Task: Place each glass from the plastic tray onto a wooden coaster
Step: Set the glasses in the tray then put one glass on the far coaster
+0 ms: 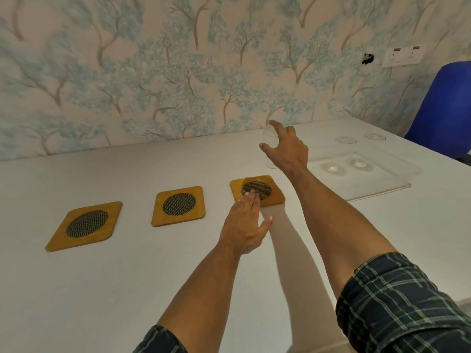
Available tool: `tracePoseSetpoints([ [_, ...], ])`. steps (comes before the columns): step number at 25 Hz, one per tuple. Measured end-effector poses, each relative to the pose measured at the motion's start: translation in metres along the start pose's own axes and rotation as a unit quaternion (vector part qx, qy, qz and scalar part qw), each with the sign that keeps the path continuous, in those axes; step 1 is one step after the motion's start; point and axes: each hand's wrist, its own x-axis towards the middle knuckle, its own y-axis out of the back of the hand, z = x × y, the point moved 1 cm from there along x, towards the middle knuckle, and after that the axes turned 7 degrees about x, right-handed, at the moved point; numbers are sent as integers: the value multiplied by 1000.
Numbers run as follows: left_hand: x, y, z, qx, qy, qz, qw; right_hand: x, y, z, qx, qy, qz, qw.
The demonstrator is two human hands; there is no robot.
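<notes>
Three wooden coasters with dark mesh centres lie in a row on the white table: left (pixel 85 225), middle (pixel 179 205), right (pixel 265 186). My left hand (pixel 246 221) rests flat with its fingertips on the right coaster. My right hand (pixel 286 146) is raised above the table and grips a clear glass (pixel 269 138), held between thumb and fingers to the left of the clear plastic tray (pixel 382 186). Two more clear glasses (pixel 334 168) (pixel 360 163) stand in the tray.
A blue chair (pixel 443 110) stands at the table's right end. The wall with tree wallpaper runs along the table's far edge, with a socket plate (pixel 404 56) at upper right.
</notes>
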Motion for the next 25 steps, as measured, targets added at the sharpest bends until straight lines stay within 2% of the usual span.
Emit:
tracePoseSetpoints([
  [4,-18,8,-35,42,19,-13,999,-15,-17,-26,30,6,-17,999],
  [9,-67,39,-92,82,85,-6,993,-49,-54,-98,95,53,-73,991],
  [19,-150,94,-174,106,211,12,972,-110,-116,-213,190,130,-149,962],
  [25,-186,104,-207,95,294,5,951,-126,-145,-258,206,162,-183,948],
])
